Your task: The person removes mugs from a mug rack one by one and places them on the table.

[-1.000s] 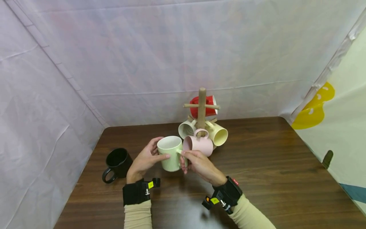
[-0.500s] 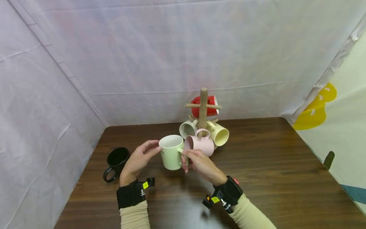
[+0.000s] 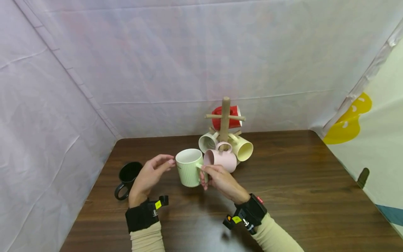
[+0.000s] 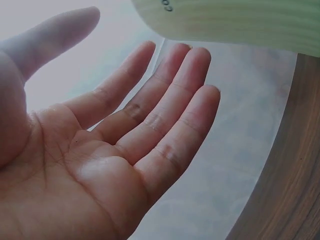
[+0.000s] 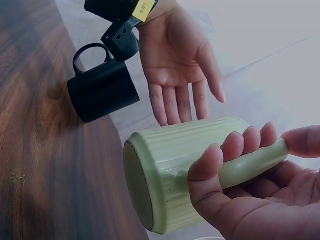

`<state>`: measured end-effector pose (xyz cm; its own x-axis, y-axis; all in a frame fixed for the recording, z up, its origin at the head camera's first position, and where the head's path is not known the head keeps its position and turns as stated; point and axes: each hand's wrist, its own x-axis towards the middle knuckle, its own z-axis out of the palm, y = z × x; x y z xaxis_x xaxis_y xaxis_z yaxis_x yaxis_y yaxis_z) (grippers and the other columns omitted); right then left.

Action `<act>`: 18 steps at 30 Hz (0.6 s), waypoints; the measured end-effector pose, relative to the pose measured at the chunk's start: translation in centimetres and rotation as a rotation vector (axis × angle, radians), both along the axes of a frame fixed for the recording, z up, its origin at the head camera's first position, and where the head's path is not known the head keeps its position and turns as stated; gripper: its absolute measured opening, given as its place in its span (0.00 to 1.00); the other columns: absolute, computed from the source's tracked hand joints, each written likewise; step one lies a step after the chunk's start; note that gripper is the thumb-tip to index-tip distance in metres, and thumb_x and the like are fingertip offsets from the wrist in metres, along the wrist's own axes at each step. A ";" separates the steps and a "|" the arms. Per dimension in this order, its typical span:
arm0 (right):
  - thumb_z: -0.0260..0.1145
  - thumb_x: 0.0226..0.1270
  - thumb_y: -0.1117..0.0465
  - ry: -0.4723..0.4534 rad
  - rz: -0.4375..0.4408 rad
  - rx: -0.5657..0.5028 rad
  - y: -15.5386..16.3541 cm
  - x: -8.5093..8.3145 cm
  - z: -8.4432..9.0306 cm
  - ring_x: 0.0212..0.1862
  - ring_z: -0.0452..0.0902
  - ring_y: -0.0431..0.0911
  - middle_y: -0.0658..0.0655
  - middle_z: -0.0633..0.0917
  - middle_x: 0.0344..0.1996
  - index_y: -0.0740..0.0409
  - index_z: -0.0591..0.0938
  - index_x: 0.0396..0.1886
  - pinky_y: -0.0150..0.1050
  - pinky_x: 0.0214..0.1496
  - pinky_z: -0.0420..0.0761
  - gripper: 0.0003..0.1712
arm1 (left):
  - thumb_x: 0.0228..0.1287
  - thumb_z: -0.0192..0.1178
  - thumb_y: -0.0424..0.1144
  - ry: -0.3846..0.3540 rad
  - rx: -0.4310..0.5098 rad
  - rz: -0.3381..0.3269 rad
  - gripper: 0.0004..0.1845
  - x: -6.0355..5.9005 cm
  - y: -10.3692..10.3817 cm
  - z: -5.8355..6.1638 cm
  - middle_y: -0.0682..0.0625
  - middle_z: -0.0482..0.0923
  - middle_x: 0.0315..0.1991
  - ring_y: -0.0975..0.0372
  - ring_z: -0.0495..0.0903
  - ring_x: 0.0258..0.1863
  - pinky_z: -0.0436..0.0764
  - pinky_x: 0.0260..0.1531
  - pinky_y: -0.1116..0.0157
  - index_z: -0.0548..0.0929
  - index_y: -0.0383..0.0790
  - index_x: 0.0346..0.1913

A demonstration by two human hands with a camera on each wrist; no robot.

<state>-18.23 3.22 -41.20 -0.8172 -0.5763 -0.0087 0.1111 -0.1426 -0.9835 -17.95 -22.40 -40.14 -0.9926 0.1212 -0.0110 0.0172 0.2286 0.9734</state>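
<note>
A pale green ribbed mug (image 3: 190, 168) is held upright above the table by my right hand (image 3: 223, 182), whose fingers curl round its handle (image 5: 255, 165). Just left of the mug is my left hand (image 3: 150, 176), its fingers relaxed and apart from the mug. In the left wrist view the palm (image 4: 90, 165) faces up with nothing in it, and the mug's edge shows at the top. Behind the left hand a black mug (image 3: 128, 176) stands upright on the table, handle toward the front left.
A wooden mug tree (image 3: 225, 120) stands at the back. Hanging on it are a red mug (image 3: 234, 122), a white mug (image 3: 207, 142), a cream mug (image 3: 244, 148) and a pink mug (image 3: 224, 161) close to the green one. Pale cloth walls (image 3: 189, 70) border the wooden table (image 3: 299, 182).
My left hand has let go of the green mug and moved left toward the black mug. The right hand still grips the handle, almost in the same place.
</note>
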 end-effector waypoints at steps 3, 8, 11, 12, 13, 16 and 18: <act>0.47 0.79 0.58 0.000 0.001 -0.003 -0.1 0.0 -0.1 0.30 0.71 0.43 0.53 0.75 0.26 0.61 0.74 0.27 0.33 0.32 0.75 0.20 | 0.73 0.58 0.46 0.003 -0.009 -0.006 0.20 0.2 -0.3 0.1 0.40 0.81 0.54 0.46 0.78 0.57 0.79 0.55 0.60 0.78 0.35 0.58; 0.48 0.79 0.57 -0.013 -0.003 0.009 -0.3 -0.1 -0.3 0.29 0.71 0.43 0.53 0.75 0.25 0.61 0.74 0.27 0.34 0.32 0.75 0.20 | 0.73 0.58 0.46 0.015 -0.014 -0.017 0.21 0.6 -0.6 0.5 0.40 0.81 0.54 0.47 0.78 0.57 0.79 0.55 0.61 0.77 0.34 0.59; 0.48 0.78 0.57 -0.020 -0.006 0.016 -0.5 -0.2 -0.5 0.29 0.71 0.43 0.53 0.75 0.25 0.61 0.75 0.26 0.33 0.31 0.76 0.20 | 0.73 0.58 0.44 0.045 0.000 -0.023 0.20 0.7 -0.7 0.7 0.38 0.81 0.53 0.48 0.80 0.55 0.80 0.53 0.62 0.77 0.32 0.58; 0.48 0.78 0.57 -0.020 -0.006 0.016 -0.6 -0.2 -0.6 0.29 0.71 0.43 0.53 0.75 0.25 0.61 0.75 0.26 0.33 0.31 0.76 0.20 | 0.73 0.58 0.44 0.054 0.006 -0.025 0.20 0.7 -0.7 0.7 0.37 0.81 0.53 0.49 0.80 0.54 0.80 0.52 0.63 0.77 0.31 0.58; 0.48 0.78 0.58 -0.018 -0.005 0.015 -0.6 -0.2 -0.6 0.29 0.71 0.43 0.53 0.75 0.25 0.61 0.74 0.26 0.33 0.31 0.76 0.20 | 0.73 0.58 0.43 0.061 0.011 -0.024 0.20 0.8 -0.8 0.7 0.37 0.81 0.52 0.51 0.81 0.53 0.80 0.52 0.63 0.77 0.31 0.57; 0.48 0.78 0.58 -0.008 -0.006 0.012 -0.9 -0.3 -0.8 0.29 0.72 0.44 0.53 0.75 0.25 0.62 0.74 0.26 0.33 0.31 0.76 0.20 | 0.73 0.58 0.44 0.065 0.021 -0.022 0.20 0.8 -0.8 0.8 0.35 0.81 0.52 0.58 0.83 0.49 0.81 0.52 0.62 0.77 0.30 0.56; 0.48 0.78 0.58 -0.004 -0.008 0.011 -1.0 -0.3 -0.9 0.29 0.72 0.44 0.54 0.75 0.25 0.62 0.74 0.26 0.33 0.31 0.76 0.20 | 0.73 0.57 0.45 0.058 0.019 -0.020 0.21 0.9 -0.9 0.8 0.34 0.81 0.52 0.61 0.83 0.47 0.81 0.51 0.63 0.77 0.30 0.56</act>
<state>-18.50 2.20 -42.13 -0.8215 -0.5699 -0.0184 0.1138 -0.1323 -0.9847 -17.08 -23.28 -39.39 -0.9888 0.1410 0.0488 0.0779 0.2092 0.9748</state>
